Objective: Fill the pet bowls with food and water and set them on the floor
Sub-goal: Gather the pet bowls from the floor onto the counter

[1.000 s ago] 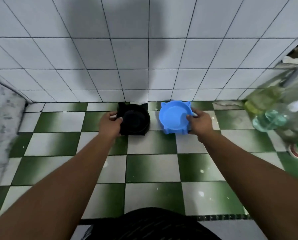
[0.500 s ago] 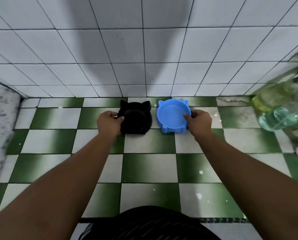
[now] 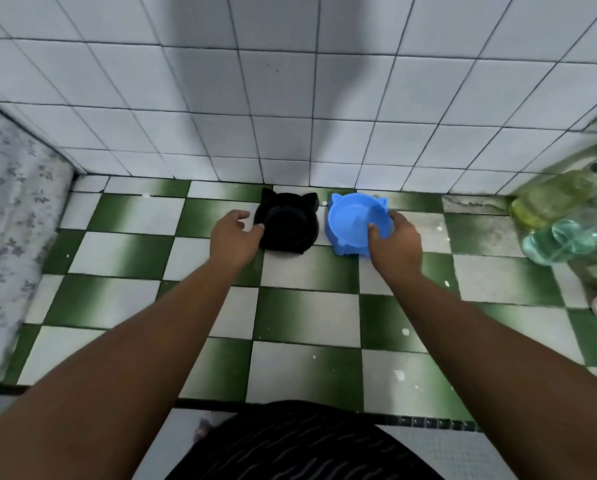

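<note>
Two bowls: black bowl [image 3: 287, 225] and blue bowl [image 3: 355, 220], both with cat ears, side by side and just apart on the floor [image 3: 307, 306], close to the foot of the tiled wall [image 3: 290, 116].
View: head camera only, looking down along both forearms.
Left hand [image 3: 233, 239]: at the black bowl's left edge. One fingertip touches the rim and the thumb is lifted clear. The hand is loosely curved and clasps nothing.
Right hand [image 3: 397, 245]: pinches the blue bowl's near right rim, thumb inside the basin, fingers [image 3: 394, 218] round the outer wall.
Handling (judged): moulded plastic by the look, so stiff, light and not fragile. The smooth walls are likely slippery when wet. A filled bowl must stay level or it will spill.
Where to hold (judged): the rim, thumb in and fingers outside, or opposite walls with both hands. The ears look too small to grip.
Contents, black bowl: the basin shows uniformly dark; food or none, cannot tell.
Contents, blue bowl: even blue with a faint sheen; water or dry, cannot tell.
Other containers: blurred at the right edge, a yellow bottle [image 3: 546, 199] of yellow-green liquid and, just below it, a greenish clear bottle [image 3: 560, 242].
Left edge: floral cloth [image 3: 9, 220].
Progress (judged): both bowls are on the floor; whether they are filled cannot be confirmed.
</note>
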A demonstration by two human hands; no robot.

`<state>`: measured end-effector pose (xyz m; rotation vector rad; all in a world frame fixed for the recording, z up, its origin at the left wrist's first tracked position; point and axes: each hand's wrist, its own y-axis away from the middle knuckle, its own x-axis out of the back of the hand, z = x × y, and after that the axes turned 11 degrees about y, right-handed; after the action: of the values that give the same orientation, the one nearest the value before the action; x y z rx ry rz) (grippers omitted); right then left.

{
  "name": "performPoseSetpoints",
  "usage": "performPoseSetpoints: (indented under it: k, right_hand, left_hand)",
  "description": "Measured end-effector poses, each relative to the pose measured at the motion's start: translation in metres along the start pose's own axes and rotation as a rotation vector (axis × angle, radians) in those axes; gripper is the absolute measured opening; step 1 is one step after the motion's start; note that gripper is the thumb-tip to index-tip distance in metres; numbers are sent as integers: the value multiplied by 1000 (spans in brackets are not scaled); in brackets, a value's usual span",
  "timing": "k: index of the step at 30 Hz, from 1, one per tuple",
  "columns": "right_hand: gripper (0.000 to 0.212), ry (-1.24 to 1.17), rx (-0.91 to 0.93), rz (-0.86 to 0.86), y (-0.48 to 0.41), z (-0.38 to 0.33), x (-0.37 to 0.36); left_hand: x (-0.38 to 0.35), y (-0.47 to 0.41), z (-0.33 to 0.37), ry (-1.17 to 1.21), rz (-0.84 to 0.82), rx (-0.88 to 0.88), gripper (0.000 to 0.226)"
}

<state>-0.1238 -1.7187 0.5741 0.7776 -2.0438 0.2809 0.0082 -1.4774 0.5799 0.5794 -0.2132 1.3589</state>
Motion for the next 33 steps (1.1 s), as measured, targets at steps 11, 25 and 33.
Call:
performPoseSetpoints:
  k: [11,25,33]
  right_hand:
    - [53,31,536,-263,147,-131,-63]
    - [48,-45,1032,-654,523,-285,-185]
    - [48,-24,1220,-830,668,-384,-274]
  left_hand:
    - [157,99,-76,66,91,-95,45]
    - [460,319,-304,345,582,58,22]
    - [595,386,-419,388,907,178,19]
